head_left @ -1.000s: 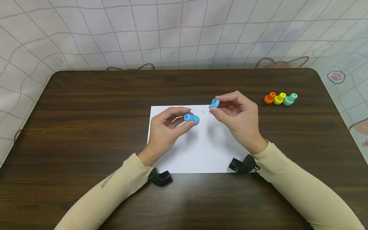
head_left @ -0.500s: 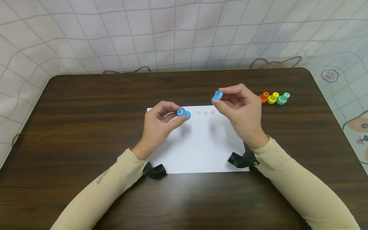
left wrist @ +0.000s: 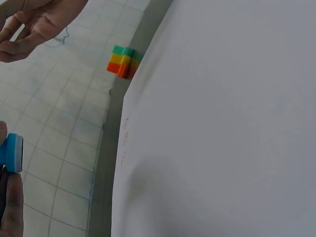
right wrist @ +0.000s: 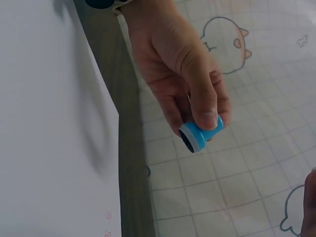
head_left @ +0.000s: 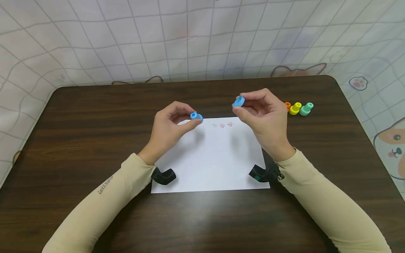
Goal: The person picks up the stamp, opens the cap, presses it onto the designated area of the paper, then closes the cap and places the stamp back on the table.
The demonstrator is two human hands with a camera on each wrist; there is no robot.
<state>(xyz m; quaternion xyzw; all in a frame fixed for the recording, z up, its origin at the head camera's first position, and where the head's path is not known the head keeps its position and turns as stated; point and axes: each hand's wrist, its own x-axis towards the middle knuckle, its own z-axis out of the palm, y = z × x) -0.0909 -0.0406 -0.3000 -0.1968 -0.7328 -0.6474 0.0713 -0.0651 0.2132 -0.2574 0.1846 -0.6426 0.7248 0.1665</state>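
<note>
My left hand pinches a small blue stamper body between thumb and fingers, above the far left corner of a white paper sheet. The right wrist view shows that stamper with its dark face turned out. My right hand pinches the matching blue cap above the sheet's far right corner, a hand's width away from the body. Three small red stamped marks sit on the paper between the hands. In the left wrist view the stamper shows at the left edge.
Orange, yellow and green stampers lie in a row at the far right of the dark wooden table, just behind my right hand. A tiled-pattern cloth backs the table.
The two hands have drawn apart, the left with the stamper body going left and farther away. The three red marks on the paper now show between them.
</note>
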